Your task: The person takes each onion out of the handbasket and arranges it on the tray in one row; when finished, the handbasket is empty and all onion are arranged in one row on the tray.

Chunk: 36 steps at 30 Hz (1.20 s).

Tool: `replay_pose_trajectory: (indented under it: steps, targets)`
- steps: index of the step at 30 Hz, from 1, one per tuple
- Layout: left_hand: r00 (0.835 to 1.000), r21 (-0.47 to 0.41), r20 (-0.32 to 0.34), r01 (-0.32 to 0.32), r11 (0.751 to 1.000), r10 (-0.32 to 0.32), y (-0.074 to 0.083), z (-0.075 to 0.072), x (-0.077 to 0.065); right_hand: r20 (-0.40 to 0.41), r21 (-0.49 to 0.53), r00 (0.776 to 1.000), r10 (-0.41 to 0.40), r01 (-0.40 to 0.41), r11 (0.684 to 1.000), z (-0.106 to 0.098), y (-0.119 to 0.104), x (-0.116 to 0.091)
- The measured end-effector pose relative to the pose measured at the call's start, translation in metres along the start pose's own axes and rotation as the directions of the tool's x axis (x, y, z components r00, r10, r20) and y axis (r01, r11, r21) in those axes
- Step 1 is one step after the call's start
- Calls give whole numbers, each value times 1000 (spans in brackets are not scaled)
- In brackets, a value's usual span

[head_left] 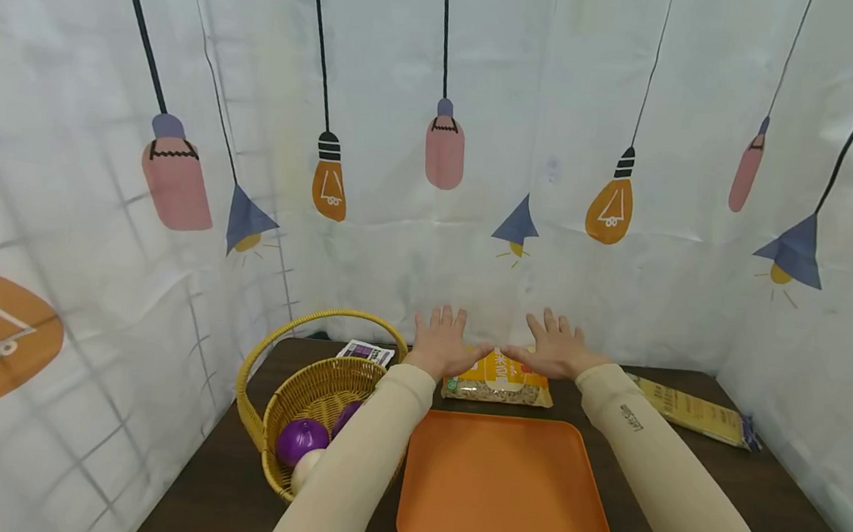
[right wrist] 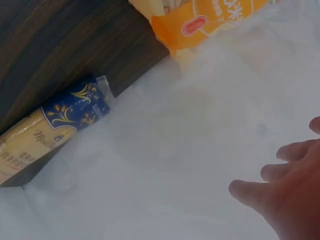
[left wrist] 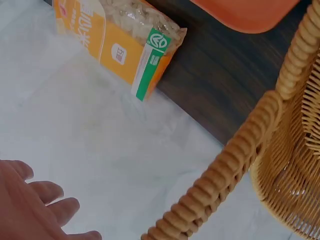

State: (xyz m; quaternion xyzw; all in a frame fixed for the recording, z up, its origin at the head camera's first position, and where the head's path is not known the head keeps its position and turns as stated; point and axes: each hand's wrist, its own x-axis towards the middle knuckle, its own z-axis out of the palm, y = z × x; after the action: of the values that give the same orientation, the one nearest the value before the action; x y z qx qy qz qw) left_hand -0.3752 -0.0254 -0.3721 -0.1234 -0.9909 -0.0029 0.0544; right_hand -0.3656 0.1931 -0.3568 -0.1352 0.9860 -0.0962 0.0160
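Note:
Both arms reach forward over the table with fingers spread. My left hand (head_left: 447, 347) and my right hand (head_left: 554, 347) hold nothing; in the head view their thumbs come close together in front of an orange-and-clear snack bag (head_left: 500, 380). Below them lies an orange tray (head_left: 507, 485). A yellow wicker basket (head_left: 326, 392) with a tall handle stands by my left forearm, which hides part of it. Inside are a purple onion-like vegetable (head_left: 301, 442), a second purple one partly hidden, and a whitish round thing (head_left: 305, 467).
A pack of pasta (right wrist: 50, 125) with a blue end lies at the table's back right. A printed card or packet (head_left: 367, 352) is behind the basket. The dark table (head_left: 191, 481) meets a white curtain (head_left: 472, 261) with printed lamps at its back edge.

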Motion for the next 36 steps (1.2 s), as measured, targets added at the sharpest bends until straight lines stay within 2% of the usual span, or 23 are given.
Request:
replay_pose_trajectory:
  steps: [5, 10, 14, 17, 20, 25, 29, 33, 36]
  targets:
    - [998, 41, 14, -54, 998, 53, 1, 9, -6, -14, 13, 1000, -27, 27, 1000, 6, 1, -7]
    - [990, -52, 18, -137, 989, 138, 2, 16, -24, -25, 48, 997, -70, 71, 996, 15, 0, -16]
    - [977, -113, 7, -213, 971, 215, 1, 16, -46, -33, 172, 995, -99, 103, 980, 21, -3, -23]
    - [962, -143, -18, -272, 952, 272, 2, 16, -64, -40, 285, 993, -115, 121, 951, 26, -8, -30]
    - [953, -191, -42, -301, 934, 299, 2, 16, -82, -57, 353, 988, -140, 151, 923, 34, -14, -37]
    - [958, -282, -85, -287, 915, 274, -7, 13, -106, -60, 437, 980, -192, 198, 877, 51, -30, -43]
    - [964, -374, -147, -261, 890, 221, -19, 13, -119, -43, 488, 978, -205, 199, 850, 69, -45, -49]
    - [963, -470, -233, -232, 852, 134, -33, 15, -132, -32, 499, 971, -238, 221, 838, 87, -56, -56]
    - [950, -524, -308, -214, 825, 51, -46, 18, -141, -11, 514, 964, -267, 234, 825, 98, -65, -60]
